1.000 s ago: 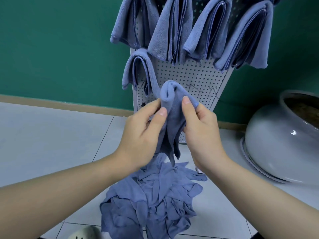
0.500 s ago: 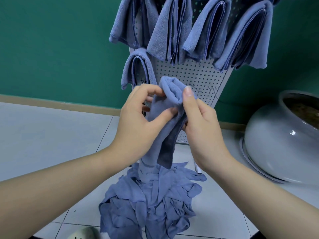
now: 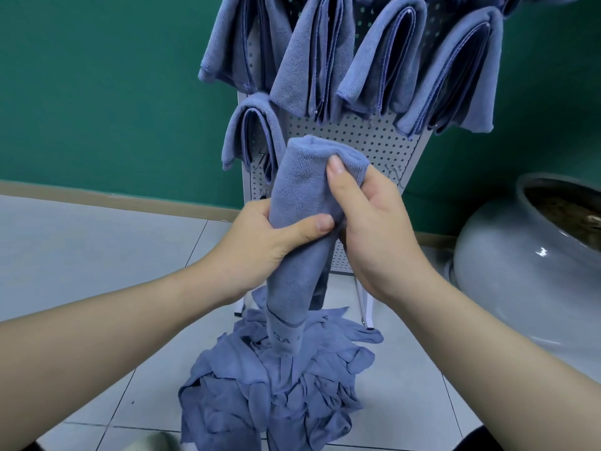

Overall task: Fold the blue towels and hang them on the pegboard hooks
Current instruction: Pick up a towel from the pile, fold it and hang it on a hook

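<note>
A dark green wall [image 3: 104, 92] fills the far side of the room, matte and evenly lit. Along its foot runs a tan skirting board [image 3: 113, 198], left to right. The floor [image 3: 81, 252] is laid with large pale grey tiles with thin dark joints, under soft light. At the right stands a big rounded grey ceramic pot [image 3: 520, 271], glossy with a small bright highlight, its dark inside partly in view.

Folded towel [image 3: 305, 190] held before pegboard [image 3: 364, 141], towel pile [image 3: 276, 385] on floor [image 3: 81, 255] below, pot [image 3: 527, 271] at right
</note>
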The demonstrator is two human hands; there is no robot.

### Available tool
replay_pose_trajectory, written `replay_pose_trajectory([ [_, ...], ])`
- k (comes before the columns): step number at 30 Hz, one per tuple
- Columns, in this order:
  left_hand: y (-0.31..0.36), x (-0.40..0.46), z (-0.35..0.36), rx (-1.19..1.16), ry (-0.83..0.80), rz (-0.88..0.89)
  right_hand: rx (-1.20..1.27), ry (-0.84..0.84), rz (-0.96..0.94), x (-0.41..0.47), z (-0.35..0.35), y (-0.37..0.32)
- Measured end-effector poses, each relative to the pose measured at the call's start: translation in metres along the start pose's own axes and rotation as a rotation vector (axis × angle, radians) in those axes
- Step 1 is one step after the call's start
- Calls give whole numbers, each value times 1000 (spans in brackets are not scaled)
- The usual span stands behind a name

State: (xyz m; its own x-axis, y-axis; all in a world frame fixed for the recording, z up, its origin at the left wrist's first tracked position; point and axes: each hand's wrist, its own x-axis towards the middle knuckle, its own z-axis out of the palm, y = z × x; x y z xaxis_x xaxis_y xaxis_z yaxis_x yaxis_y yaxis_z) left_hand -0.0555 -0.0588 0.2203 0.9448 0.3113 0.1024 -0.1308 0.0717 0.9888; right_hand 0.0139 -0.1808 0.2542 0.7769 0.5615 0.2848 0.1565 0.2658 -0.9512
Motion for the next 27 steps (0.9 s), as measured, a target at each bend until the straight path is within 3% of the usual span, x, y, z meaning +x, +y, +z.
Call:
replay_pose_trajectory([
  [9,-10,3,4,93,10,-66,162,0,-19,16,-4,-20],
  [16,-38,-15,3,210,-28,-235,298,24,14,23,-25,-42],
  [27,-50,-15,-13,456,-144,-273,299,276,32,39,-57,-40],
])
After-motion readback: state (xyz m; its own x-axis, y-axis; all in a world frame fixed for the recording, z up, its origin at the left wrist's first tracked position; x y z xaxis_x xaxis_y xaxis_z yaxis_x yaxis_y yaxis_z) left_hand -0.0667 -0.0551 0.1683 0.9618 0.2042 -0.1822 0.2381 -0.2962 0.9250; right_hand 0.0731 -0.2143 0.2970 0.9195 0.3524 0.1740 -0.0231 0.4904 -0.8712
